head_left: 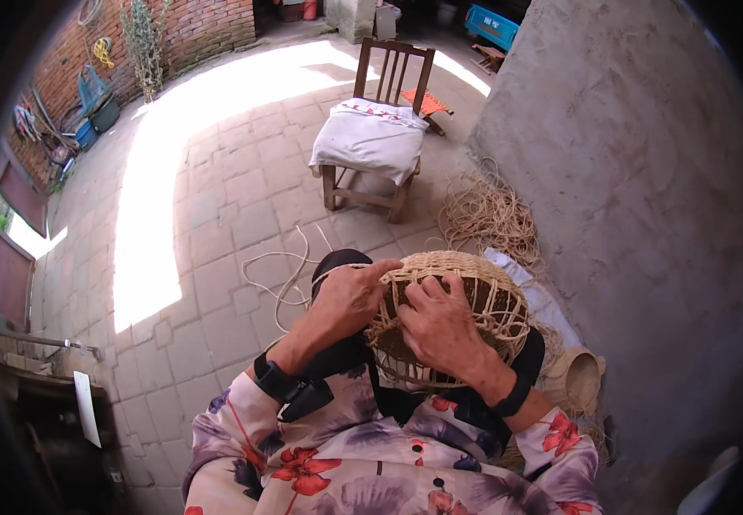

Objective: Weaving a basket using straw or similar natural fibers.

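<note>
A partly woven basket (450, 259) of pale straw-coloured cord lies tilted across my lap, its tight weave at the far side and open loops nearer me. My left hand (350, 296) grips its left edge, thumb side along the weave, and a loose cord (279, 257) runs from there down toward the floor. Bent fingers of my right hand (440, 322) hold the open strands at the middle of the basket. What lies between the fingertips of both hands is hidden. Each wrist wears a black band.
A wooden chair (367, 142) with a white cloth stands ahead. Right of it lies a heap of cord (492, 219) by the grey wall (637, 172). A small woven basket (576, 378) sits at my right. Brick paving (217, 223) spreads leftward; a blue crate (492, 27) is far off.
</note>
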Available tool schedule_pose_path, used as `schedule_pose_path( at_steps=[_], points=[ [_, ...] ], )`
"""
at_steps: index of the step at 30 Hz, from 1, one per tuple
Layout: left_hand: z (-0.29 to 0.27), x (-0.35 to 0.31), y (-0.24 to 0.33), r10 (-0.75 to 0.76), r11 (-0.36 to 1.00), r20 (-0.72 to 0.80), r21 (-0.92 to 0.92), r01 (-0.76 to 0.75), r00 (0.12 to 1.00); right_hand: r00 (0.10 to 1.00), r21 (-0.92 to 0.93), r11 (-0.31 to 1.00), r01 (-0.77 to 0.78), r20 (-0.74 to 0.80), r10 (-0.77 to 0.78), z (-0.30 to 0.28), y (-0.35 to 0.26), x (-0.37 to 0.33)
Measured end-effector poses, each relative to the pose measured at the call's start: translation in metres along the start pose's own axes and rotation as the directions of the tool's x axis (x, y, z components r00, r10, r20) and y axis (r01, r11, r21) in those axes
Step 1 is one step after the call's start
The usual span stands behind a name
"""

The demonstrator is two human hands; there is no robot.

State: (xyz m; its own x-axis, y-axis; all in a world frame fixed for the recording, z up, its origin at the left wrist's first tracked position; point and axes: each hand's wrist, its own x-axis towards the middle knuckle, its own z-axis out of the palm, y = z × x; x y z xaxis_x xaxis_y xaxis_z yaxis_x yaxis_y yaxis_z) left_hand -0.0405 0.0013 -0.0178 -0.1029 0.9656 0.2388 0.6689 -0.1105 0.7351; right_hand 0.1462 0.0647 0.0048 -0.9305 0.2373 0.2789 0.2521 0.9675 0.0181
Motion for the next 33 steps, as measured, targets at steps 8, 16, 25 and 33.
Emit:
schedule_pose_path(
  at_steps=[8,16,25,33],
  points=[
    [0.004,0.020,-0.022,-0.143,0.811,0.448,-0.457,0.364,0.883,0.999,-0.001,1.000,0.005,-0.037,-0.005,0.006,0.003,-0.002],
    [0.020,0.003,-0.017,-0.264,0.796,0.240,-0.493,0.352,0.934,0.997,-0.017,0.999,-0.028,-0.071,0.026,0.006,0.006,-0.003],
    [0.043,-0.013,-0.001,-0.472,0.534,0.048,-0.778,0.329,0.880,0.995,0.056,0.998,-0.023,-0.097,0.028,0.005,0.019,-0.010],
    [0.029,-0.006,0.038,-0.232,0.489,0.034,-0.860,0.147,0.972,0.951,0.136,0.986,-0.096,-0.279,0.131,-0.011,0.023,-0.043]
  ],
)
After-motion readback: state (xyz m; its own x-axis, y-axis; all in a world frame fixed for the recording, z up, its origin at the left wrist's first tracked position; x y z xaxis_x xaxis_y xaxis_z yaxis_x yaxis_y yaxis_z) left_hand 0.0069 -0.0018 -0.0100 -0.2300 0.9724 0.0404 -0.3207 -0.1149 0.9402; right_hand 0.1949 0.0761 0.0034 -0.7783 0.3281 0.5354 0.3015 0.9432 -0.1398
